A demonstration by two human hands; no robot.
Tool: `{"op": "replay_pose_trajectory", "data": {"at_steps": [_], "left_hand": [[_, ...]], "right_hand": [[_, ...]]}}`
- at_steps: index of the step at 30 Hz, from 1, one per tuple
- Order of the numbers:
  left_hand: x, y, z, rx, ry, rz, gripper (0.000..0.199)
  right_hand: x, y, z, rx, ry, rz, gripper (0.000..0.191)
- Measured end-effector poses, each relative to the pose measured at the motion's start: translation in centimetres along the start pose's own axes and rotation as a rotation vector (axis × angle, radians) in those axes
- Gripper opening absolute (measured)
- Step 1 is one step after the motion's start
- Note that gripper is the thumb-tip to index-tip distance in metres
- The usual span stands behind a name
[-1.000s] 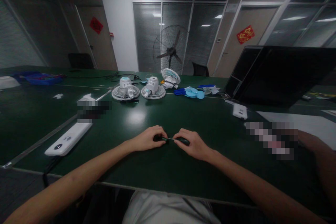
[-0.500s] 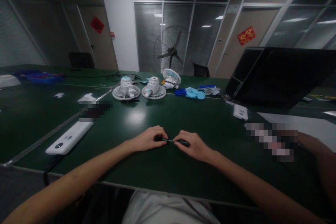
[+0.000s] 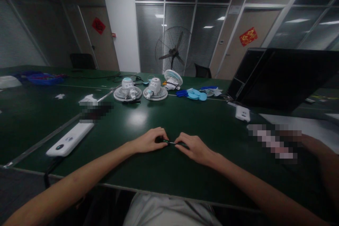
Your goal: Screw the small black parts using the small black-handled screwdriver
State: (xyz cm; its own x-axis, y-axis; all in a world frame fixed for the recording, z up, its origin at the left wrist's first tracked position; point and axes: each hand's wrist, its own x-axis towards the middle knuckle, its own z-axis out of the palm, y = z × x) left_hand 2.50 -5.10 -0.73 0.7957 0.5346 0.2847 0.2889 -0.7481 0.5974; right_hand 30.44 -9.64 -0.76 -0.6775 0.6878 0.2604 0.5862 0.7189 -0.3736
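Observation:
Low over the green table, my right hand (image 3: 194, 146) is closed around the dark handle of a screwdriver (image 3: 182, 145). Its thin metal shaft (image 3: 172, 143) points left, toward my left hand (image 3: 152, 140). Pinched in the left fingers is a small dark piece with a bit of green (image 3: 165, 141), mostly covered by the fingers. The shaft's tip meets this piece or lies right beside it; I cannot tell which. Both hands are close together near the table's front.
White fan heads (image 3: 155, 93) lie farther back, beside light-blue round pieces (image 3: 194, 94) and blue gloves (image 3: 181, 93). A long white power bank (image 3: 70, 139) lies left. On the right are a black computer case (image 3: 286, 77), a small white device (image 3: 242, 113) and another person's arm (image 3: 316, 146).
My right hand has shifted very slightly, and a little less of the screwdriver handle shows beneath it. My left hand stays in place.

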Motion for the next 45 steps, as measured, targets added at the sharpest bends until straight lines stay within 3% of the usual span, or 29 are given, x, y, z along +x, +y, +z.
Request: {"op": "replay_pose_trajectory", "data": {"at_steps": [16, 22, 25, 31, 36, 39, 41, 45], "left_hand": [[0.0, 0.4, -0.2, -0.003, -0.031, -0.055, 0.023], [-0.2, 0.3, 0.0, -0.052, -0.005, -0.126, 0.054], [-0.3, 0.4, -0.1, -0.037, 0.004, -0.133, 0.06], [-0.3, 1.3, -0.6, 0.102, -0.005, -0.026, 0.052], [-0.5, 1.2, -0.2, 0.195, -0.027, 0.053, 0.028], [-0.7, 0.3, -0.5, 0.172, -0.019, 0.018, 0.025], [-1.1, -1.2, -1.6, 0.168, -0.013, -0.014, 0.027], [-3.4, -6.9, -6.8, 0.256, 0.078, -0.197, 0.038]], "right_hand": [[0.6, -0.4, -0.2, 0.034, -0.013, 0.08, 0.018], [0.5, 0.1, 0.1, 0.105, 0.097, 0.197, 0.019], [0.4, 0.0, 0.0, 0.11, 0.141, 0.24, 0.019], [0.3, -0.7, -0.6, 0.102, 0.172, 0.254, 0.017], [0.2, -0.6, -0.6, 0.107, 0.163, 0.239, 0.017], [0.1, -0.4, -0.4, 0.101, 0.166, 0.24, 0.019], [0.0, -0.3, -0.4, 0.111, 0.158, 0.233, 0.02], [-0.1, -0.2, -0.4, 0.116, 0.155, 0.219, 0.021]]}}
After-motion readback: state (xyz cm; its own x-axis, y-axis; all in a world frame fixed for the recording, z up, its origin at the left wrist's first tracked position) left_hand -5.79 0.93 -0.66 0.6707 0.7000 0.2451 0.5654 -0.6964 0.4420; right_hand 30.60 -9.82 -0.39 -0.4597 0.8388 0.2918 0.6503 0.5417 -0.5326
